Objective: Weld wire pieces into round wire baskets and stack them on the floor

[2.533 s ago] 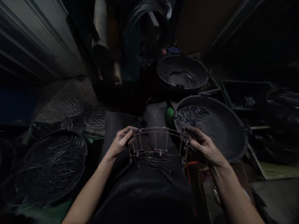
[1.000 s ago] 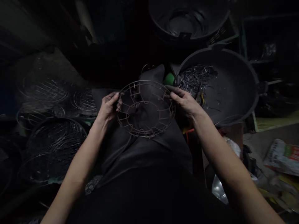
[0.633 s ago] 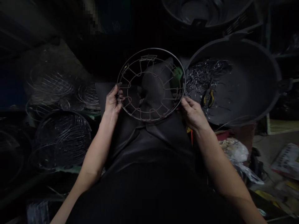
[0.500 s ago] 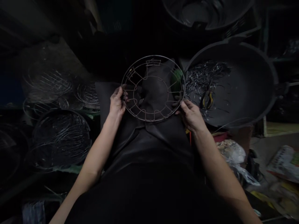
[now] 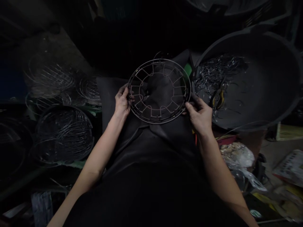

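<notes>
I hold a round wire frame (image 5: pixel 159 66), made of two rings joined by bent spokes, flat above my dark-clothed lap. My left hand (image 5: pixel 121 102) grips its left rim with curled fingers. Its right rim is pinched by my right hand (image 5: pixel 200 114). Through the frame I see my knee. A big dark basin (image 5: pixel 260 78) stands just right of the frame, with a heap of small shiny wire pieces (image 5: pixel 217 71) and pliers with yellow handles (image 5: pixel 219 98) inside.
Finished wire frames (image 5: pixel 63 132) are stacked in a dark tub at the left, with more wire grids (image 5: pixel 54 78) behind them. Another dark basin (image 5: pixel 227 4) sits at the top edge. Plastic bags and packets (image 5: pixel 239 157) lie on the floor at the right.
The frame was turned from edge-on to facing up, then lowered toward my lap. Both hands shifted along the rim. The camera tilted further down.
</notes>
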Demonstrator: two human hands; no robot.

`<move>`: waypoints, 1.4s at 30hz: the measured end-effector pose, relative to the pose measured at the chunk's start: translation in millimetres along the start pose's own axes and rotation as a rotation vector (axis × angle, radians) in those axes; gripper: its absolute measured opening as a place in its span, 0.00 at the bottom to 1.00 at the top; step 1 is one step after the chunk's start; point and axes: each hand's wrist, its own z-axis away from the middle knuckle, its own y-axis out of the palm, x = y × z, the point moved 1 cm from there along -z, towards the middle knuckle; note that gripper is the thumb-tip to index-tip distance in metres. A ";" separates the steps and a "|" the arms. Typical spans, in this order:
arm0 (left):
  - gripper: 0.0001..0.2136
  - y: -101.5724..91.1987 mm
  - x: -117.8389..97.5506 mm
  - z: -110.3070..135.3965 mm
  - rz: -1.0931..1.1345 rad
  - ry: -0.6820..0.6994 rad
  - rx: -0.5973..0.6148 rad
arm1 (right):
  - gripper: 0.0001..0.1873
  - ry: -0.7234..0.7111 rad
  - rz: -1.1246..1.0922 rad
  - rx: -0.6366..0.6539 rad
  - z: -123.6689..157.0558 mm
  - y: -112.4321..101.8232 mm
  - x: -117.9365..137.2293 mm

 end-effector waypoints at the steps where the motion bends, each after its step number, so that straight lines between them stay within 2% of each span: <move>1: 0.06 -0.3 -0.5 0.1 0.001 0.004 -0.002 | 0.27 -0.012 0.039 -0.027 -0.4 0.8 -0.1; 5: 0.03 0.3 -4.2 0.9 -0.005 -0.023 -0.012 | 0.22 -0.143 0.234 -0.106 -4.4 7.0 0.5; 7: 0.05 1.6 -6.5 1.7 0.001 -0.046 -0.011 | 0.20 -0.224 0.312 -0.113 -6.6 9.7 0.0; 9: 0.06 2.7 -8.1 2.0 0.022 -0.081 -0.014 | 0.20 -0.246 0.312 -0.092 -8.2 10.7 -2.7; 13: 0.07 3.2 -5.8 -2.1 0.084 -0.145 -0.015 | 0.25 -0.130 0.139 -0.002 -13.5 8.1 -15.7; 18: 0.09 1.4 5.6 -14.1 0.100 -0.194 0.036 | 0.37 0.010 -0.096 0.110 -27.3 8.1 -33.6; 20: 0.10 -0.5 6.8 -15.6 0.108 -0.187 0.038 | 0.36 0.029 -0.141 0.138 -29.0 10.5 -32.2; 23: 0.09 -6.9 -2.8 -6.8 0.115 -0.120 0.066 | 0.30 0.016 -0.184 0.133 -16.2 11.4 -16.6; 25: 0.05 -13.7 -15.2 6.7 0.098 -0.037 0.131 | 0.27 0.008 -0.190 0.139 4.4 7.9 -2.3; 27: 0.07 -21.8 -26.8 22.3 0.067 0.065 0.190 | 0.26 0.004 -0.156 0.166 29.8 1.7 8.3; 29: 0.10 -29.0 -32.9 35.0 0.023 0.124 0.177 | 0.25 0.023 -0.090 0.195 51.4 -5.8 12.0; 31: 0.12 -31.9 -33.2 43.2 -0.029 0.135 0.146 | 0.22 0.038 0.026 0.193 61.8 -15.0 11.9; 34: 0.11 -25.8 -31.5 51.6 -0.126 0.150 0.176 | 0.19 -0.036 0.249 0.067 54.1 -31.8 21.1; 37: 0.11 -14.5 -35.7 59.1 -0.229 0.164 0.230 | 0.18 -0.213 0.345 -0.042 32.0 -40.3 53.2; 39: 0.11 -7.4 -41.8 64.4 -0.314 0.197 0.254 | 0.17 -0.367 0.345 0.017 16.8 -36.9 82.5; 42: 0.10 1.8 -50.5 73.6 -0.400 0.243 0.285 | 0.17 -0.543 0.384 0.206 -1.6 -25.8 120.9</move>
